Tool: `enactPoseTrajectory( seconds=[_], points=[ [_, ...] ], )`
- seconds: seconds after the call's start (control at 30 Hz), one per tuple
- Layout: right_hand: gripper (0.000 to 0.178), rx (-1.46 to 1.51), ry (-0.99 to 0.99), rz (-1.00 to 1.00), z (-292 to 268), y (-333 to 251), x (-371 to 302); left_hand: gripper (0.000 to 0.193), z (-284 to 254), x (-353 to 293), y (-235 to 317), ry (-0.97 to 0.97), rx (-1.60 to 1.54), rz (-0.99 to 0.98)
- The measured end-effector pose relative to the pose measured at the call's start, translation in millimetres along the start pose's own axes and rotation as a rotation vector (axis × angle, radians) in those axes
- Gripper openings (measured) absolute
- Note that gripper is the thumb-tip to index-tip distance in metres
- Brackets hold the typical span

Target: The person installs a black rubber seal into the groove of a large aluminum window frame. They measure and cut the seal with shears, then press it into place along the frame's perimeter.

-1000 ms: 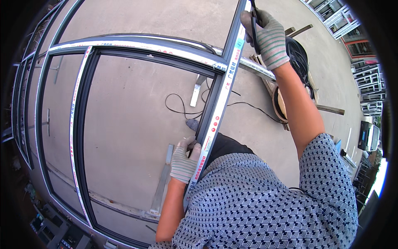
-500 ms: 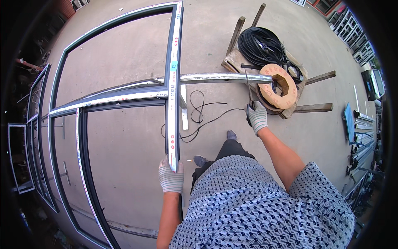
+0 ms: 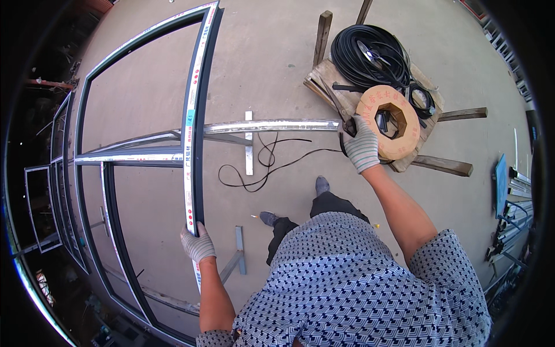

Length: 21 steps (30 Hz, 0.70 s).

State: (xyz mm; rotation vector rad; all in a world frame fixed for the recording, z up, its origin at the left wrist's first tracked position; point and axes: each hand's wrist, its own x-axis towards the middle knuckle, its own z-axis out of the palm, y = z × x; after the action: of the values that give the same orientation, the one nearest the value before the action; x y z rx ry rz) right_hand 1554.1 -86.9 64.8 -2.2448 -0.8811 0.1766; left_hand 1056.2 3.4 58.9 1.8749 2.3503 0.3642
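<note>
My left hand (image 3: 198, 244), in a striped knit glove, is closed round the near side bar of a large metal window frame (image 3: 189, 168). The frame is dark, with white printed film on its faces, and lies on bar supports. My gloved right hand (image 3: 363, 147) grips a pair of scissors (image 3: 335, 103) by the black handles, blades pointing up and left. It is beside a cardboard-faced reel (image 3: 409, 124) on a wooden stand (image 3: 430, 124). A thin black rubber strip (image 3: 266, 182) loops over the floor toward my right hand; its end there is hidden.
A big black coil (image 3: 361, 55) of strip lies on the stand, whose legs (image 3: 451, 166) stick outward. A metal support bar (image 3: 272, 125) runs between frame and stand. More frames (image 3: 40, 202) stand at far left. Metal profiles and a blue panel (image 3: 500, 185) are at right.
The window frame has shifted left with my left hand on it, showing more of its dark side. My right hand and the scissors have moved slightly, now against the reel's left edge.
</note>
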Motion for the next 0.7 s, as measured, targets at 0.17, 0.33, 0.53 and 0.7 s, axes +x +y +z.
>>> enactPoseTrajectory(
  seconds=[0.17, 0.33, 0.53, 0.7],
  points=[
    [0.044, -0.143, -0.103, 0.165, 4.3, 24.5, 46.9, 0.053, 7.1, 9.7, 31.1, 0.076, 0.047, -0.048],
    [0.030, -0.034, -0.124, 0.155, 10.2, 39.1, 23.3, 0.059, 8.2, 11.3, 43.0, 0.099, 0.024, -0.052],
    [0.029, -0.058, 0.007, 0.159, 3.6, 31.7, 14.9, 0.056, 9.0, 14.4, 37.6, 0.164, -0.086, 0.014],
    [0.025, -0.068, 0.059, 0.156, 9.0, 16.6, 59.2, 0.048, 7.5, -4.8, 71.4, 0.175, -0.337, 0.411]
  ],
)
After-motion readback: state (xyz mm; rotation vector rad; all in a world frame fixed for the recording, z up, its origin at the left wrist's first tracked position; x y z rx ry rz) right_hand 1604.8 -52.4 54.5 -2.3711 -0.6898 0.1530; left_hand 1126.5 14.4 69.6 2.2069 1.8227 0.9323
